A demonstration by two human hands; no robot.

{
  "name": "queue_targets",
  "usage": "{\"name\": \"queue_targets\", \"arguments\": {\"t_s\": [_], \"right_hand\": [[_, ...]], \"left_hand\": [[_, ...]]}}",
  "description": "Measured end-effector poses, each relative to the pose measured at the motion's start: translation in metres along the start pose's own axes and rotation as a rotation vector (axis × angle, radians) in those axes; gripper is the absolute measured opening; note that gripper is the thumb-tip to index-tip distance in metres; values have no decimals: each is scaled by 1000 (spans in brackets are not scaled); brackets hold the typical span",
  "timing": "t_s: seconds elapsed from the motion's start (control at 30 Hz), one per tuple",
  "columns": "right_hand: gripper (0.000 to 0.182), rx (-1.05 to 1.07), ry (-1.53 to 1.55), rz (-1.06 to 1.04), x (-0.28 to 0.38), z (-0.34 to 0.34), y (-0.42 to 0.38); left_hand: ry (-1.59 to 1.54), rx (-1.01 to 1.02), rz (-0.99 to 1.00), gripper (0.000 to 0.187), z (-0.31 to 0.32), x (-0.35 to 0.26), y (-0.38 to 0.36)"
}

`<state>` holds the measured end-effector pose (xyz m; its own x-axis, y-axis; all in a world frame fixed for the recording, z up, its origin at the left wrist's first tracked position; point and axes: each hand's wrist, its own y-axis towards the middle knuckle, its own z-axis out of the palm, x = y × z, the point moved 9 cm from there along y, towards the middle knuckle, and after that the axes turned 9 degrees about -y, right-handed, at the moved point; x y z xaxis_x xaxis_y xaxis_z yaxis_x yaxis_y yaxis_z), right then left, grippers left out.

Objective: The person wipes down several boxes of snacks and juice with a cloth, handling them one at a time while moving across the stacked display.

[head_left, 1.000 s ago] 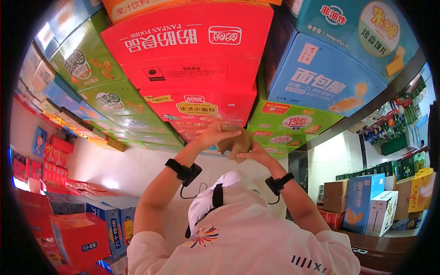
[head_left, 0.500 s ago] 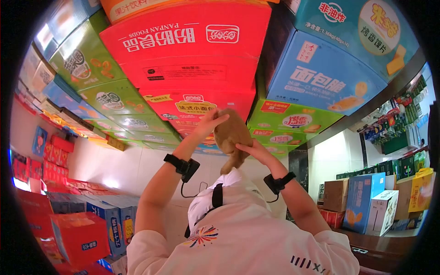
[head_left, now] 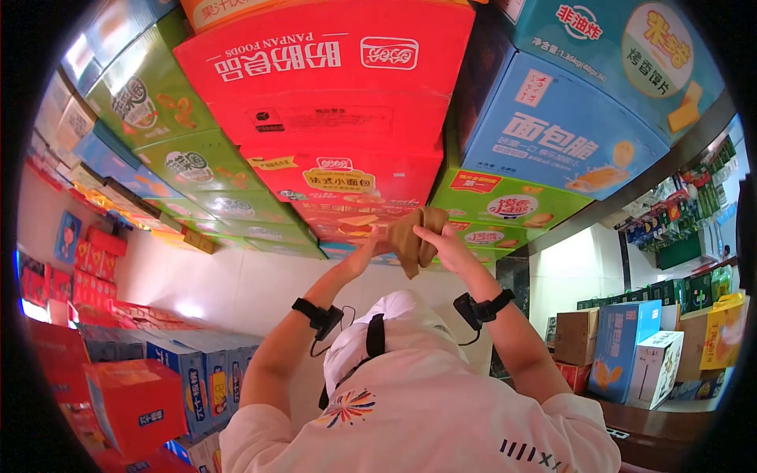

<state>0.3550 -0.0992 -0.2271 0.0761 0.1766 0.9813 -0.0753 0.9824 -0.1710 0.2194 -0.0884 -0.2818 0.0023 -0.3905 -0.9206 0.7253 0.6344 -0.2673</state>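
A crumpled brown cloth [head_left: 412,240] hangs in folds between my two hands, in front of the stacked cartons. My left hand [head_left: 364,254] is closed on its left side, with the fingertips partly hidden by the folds. On the other side, my right hand [head_left: 449,246] pinches the cloth near its top edge. Just beyond the hands stand red bread cartons [head_left: 339,177] with yellow labels. A black band with a small device [head_left: 317,317] is strapped around each wrist.
Green cartons [head_left: 185,165] are piled on the left. Blue cartons [head_left: 564,130] and green ones form a stack on the right. A red box [head_left: 136,402] stands at lower left. Boxes line a dark wooden surface [head_left: 658,426] at lower right. Pale floor tiles [head_left: 236,284] show below.
The cloth has been bunched up and has shifted slightly right. My left hand has come down from the cloth's top to its left side; my right hand has moved up a little.
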Motion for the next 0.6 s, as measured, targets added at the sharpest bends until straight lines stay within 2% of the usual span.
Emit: {"name": "queue_targets", "arguments": {"t_s": [0.17,0.23,0.27,0.33,0.37,0.43,0.47,0.53,0.57,0.6], "right_hand": [[43,64,-22,-38,8,13,-3],[42,58,-39,-33,15,15,-5],[43,95,-36,-39,21,19,-7],[43,127,-34,-51,30,24,-9],[43,105,-39,-56,31,22,-9],[43,76,-40,-56,30,17,-10],[44,106,-53,-63,30,18,-11],[44,132,-62,-69,26,18,-13],[45,71,-158,-124,28,13,-13],[46,12,-255,-180,31,8,-13]], "left_hand": [[-59,-42,68,81,13,-13,-3],[-123,-259,142,71,-2,-11,-1],[-121,-256,144,71,-4,-9,1],[-172,-329,191,47,-13,-16,0],[-168,-324,193,47,-10,-17,4],[-61,-346,415,33,-1,-36,-1],[-59,-341,410,33,0,-35,0],[132,-354,476,27,-3,-39,0],[135,-351,473,27,-9,-37,1],[239,-431,482,27,-19,-42,-1]]}}
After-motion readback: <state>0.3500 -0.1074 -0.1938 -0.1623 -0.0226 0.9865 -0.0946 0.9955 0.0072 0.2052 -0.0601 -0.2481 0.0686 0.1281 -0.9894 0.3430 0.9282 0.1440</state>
